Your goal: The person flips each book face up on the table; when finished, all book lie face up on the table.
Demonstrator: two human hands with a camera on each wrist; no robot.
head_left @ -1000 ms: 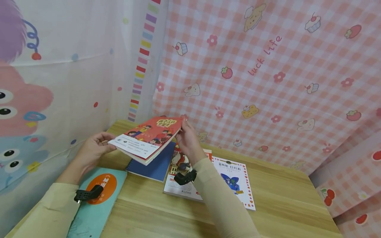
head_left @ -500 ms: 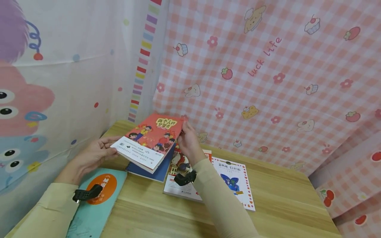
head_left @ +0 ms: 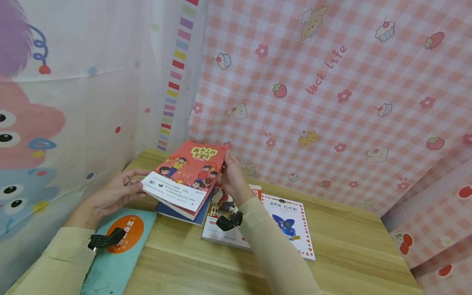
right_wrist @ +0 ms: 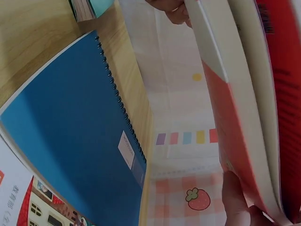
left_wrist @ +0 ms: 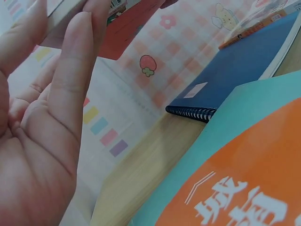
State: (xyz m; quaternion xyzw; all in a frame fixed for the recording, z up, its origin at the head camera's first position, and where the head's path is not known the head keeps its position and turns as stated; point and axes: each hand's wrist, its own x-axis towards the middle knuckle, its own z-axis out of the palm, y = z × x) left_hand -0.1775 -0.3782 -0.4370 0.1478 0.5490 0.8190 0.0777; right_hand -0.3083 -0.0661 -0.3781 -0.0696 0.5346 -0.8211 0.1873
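A red book (head_left: 184, 168) with a white band across its lower part is held tilted above the blue spiral notebook (head_left: 180, 214), covering most of it in the head view. My left hand (head_left: 116, 192) pinches the book's lower left corner between thumb and fingers. At the upper right edge, my right hand (head_left: 235, 178) grips the same book. From the right wrist, a gap shows between its page blocks (right_wrist: 240, 103), and the notebook (right_wrist: 80, 127) lies flat, apart from the book. Below my left wrist lies a teal book (head_left: 114, 262) with an orange circle.
Right of the notebook lies an illustrated book (head_left: 225, 235), partly hidden by my right forearm. Beyond it is a white book (head_left: 285, 221) with a blue butterfly. The wooden table (head_left: 354, 246) meets a white curtain (head_left: 99, 123) and a pink checked curtain (head_left: 332, 114).
The red book's near edge has dropped and swung slightly right, so its cover faces up more fully. It hides more of the blue notebook. Both hands keep their hold.
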